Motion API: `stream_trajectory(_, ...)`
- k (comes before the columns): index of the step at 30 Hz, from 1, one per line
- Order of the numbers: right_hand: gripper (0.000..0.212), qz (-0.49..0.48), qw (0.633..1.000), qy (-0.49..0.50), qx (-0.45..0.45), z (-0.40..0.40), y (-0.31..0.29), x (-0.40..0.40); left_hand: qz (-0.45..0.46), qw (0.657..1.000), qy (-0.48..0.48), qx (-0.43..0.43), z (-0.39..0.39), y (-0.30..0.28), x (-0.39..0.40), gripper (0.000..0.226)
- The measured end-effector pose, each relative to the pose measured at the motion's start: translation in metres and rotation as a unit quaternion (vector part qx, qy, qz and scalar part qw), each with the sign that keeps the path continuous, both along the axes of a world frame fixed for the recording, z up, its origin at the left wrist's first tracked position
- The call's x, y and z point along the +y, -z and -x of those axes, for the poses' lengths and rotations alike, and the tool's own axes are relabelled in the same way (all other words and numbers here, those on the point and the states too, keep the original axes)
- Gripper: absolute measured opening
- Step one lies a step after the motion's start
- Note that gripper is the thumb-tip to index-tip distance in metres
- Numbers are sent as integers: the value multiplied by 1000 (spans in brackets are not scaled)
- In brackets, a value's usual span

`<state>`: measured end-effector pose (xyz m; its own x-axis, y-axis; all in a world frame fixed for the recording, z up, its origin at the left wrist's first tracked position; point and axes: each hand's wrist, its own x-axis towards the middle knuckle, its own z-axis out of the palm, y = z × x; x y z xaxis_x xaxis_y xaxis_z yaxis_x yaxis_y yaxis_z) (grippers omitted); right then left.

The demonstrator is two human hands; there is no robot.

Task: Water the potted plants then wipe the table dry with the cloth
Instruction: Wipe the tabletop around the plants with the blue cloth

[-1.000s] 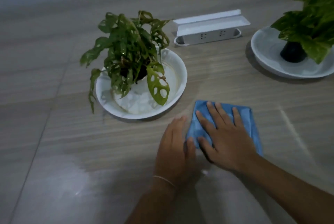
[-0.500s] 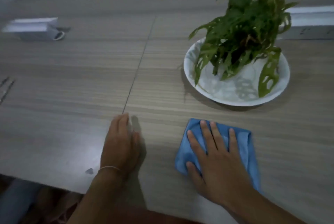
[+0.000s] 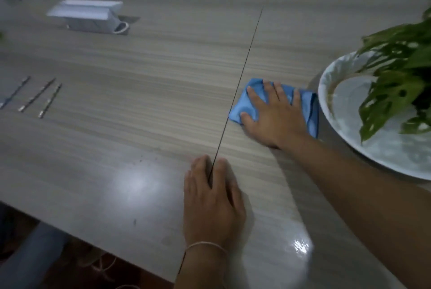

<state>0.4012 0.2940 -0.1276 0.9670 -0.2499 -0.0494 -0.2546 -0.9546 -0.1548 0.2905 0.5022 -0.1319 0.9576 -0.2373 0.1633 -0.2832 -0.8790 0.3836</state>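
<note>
A folded blue cloth [image 3: 310, 106] lies on the wooden table [image 3: 140, 93], just left of a white dish [image 3: 382, 151] that holds a green potted plant [image 3: 396, 81] with holed leaves. My right hand [image 3: 272, 113] presses flat on the cloth with straight, spread fingers. My left hand [image 3: 212, 197] rests flat on the table nearer to me, across the dark seam between two tabletop panels. It holds nothing. The plant's pot is hidden behind the leaves.
A white pop-up socket box [image 3: 88, 16] stands at the far left. Three thin metal rods [image 3: 35, 97] lie at the left edge. The table's front edge [image 3: 93, 239] runs diagonally at the lower left, with floor and cables below.
The view has swung left, so the plant now sits at the right edge. My right hand has slid the cloth toward the seam. My left hand now rests on the seam.
</note>
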Motion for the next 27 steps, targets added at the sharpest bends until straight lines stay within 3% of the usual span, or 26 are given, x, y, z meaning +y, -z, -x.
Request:
stream_trajectory(6, 78, 7, 1000, 12, 17, -73, -1, -23, -17, 1000, 1, -5, -1, 7, -1, 52)
stream_trajectory(12, 71, 21, 999, -24, 42, -68, -1, -23, -14, 1000, -10, -10, -2, 10, -4, 53)
stream_trajectory(18, 76, 23, 994, -104, 14, 6, -2, 22, 9, 1000, -8, -13, -4, 4, -2, 62)
stream_trajectory(23, 77, 6, 977, -213, -2, 89, -4, 43, 190, 980, -52, 30, -6, -6, 5, 65)
stream_trajectory(27, 76, -26, 965, -260, -9, 164, -4, 44, 231, 971, -55, 37, -3, -14, 5, 61)
